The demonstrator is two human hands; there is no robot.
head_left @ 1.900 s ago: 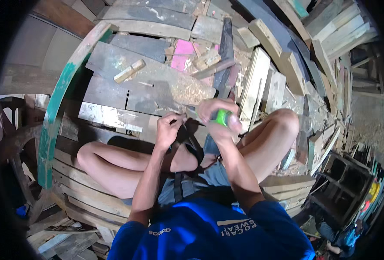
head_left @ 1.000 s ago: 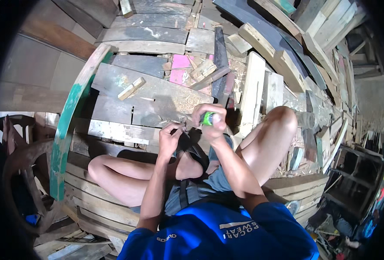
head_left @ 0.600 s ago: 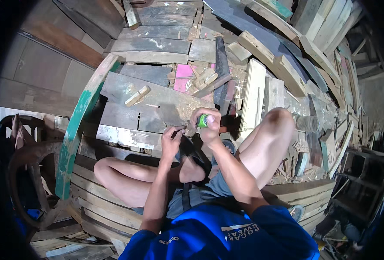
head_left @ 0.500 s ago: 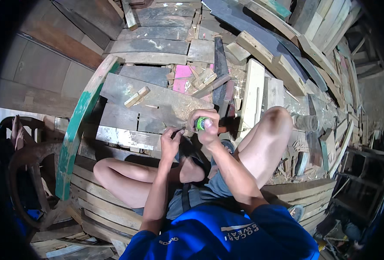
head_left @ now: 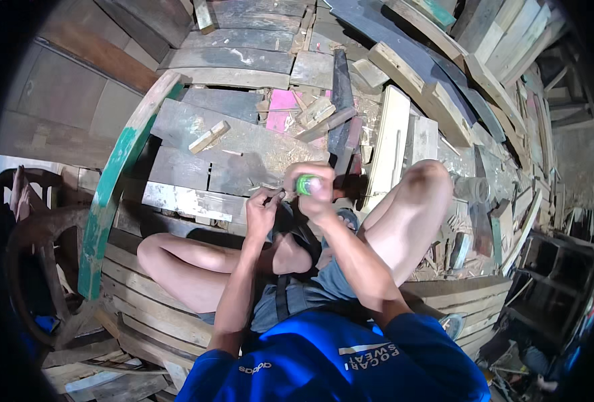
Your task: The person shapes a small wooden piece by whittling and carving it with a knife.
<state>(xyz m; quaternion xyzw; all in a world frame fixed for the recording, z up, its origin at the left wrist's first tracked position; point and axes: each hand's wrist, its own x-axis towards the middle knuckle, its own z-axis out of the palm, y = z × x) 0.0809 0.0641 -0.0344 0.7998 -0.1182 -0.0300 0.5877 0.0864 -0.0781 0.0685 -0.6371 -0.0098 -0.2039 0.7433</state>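
Note:
My right hand (head_left: 312, 194) is wrapped round a tool with a bright green handle (head_left: 307, 184). Motion smears that hand, and the tool's working end cannot be made out. Close to its left, my left hand (head_left: 262, 209) is closed in a pinch; what its fingertips hold is too small and dark to name. Both hands are above my crossed legs, by the near edge of a grey board (head_left: 233, 177). Wood shavings (head_left: 280, 161) are scattered on the board just beyond them.
A small wood block (head_left: 209, 137) lies on the boards ahead. Offcuts rest on a pink patch (head_left: 281, 110). A green-painted beam (head_left: 119, 167) curves along the left. Thick planks (head_left: 411, 84) are stacked at the right, near a clear jar (head_left: 472, 189).
My right hand, with the green-handled tool, has shifted slightly left and its wrist has turned a little. My left hand keeps its pinch. The whole view has tilted slightly.

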